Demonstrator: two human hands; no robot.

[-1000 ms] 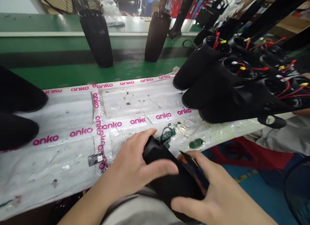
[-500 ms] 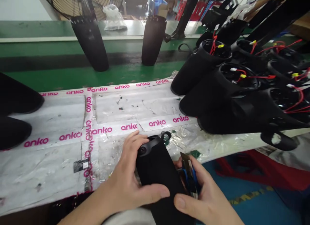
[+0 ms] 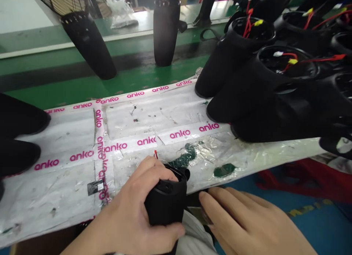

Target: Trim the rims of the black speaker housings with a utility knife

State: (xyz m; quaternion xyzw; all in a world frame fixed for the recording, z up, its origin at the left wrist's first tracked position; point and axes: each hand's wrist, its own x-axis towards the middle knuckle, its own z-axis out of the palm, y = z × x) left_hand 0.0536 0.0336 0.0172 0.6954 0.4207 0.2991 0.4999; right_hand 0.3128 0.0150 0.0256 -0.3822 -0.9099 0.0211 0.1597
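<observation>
My left hand (image 3: 140, 207) is wrapped round a black tapered housing (image 3: 166, 203). Its fingers hook over the upper rim and its thumb presses the near side. The housing stands almost upright at the near table edge, its open end up, with a small round feature near the rim. A thin red-tipped wire (image 3: 155, 154) sticks up behind my fingers. Beside the housing on the right, my right hand (image 3: 247, 222) is curled round a flat metal-bladed tool (image 3: 202, 214), mostly hidden beneath the fingers. The tool's exact kind cannot be made out.
Several similar black housings (image 3: 242, 90) lean at the right, red wires in their open ends. Two more housings (image 3: 166, 35) stand on the green surface (image 3: 137, 75) behind. Dark rounded ends (image 3: 22, 115) reach in from the left. Torn plastic film covers the white table (image 3: 132, 119).
The housing has tipped more upright, and my left fingers now reach over its rim. My right hand has moved off its side, down and right, turning so the tool is mostly hidden. The view has shifted.
</observation>
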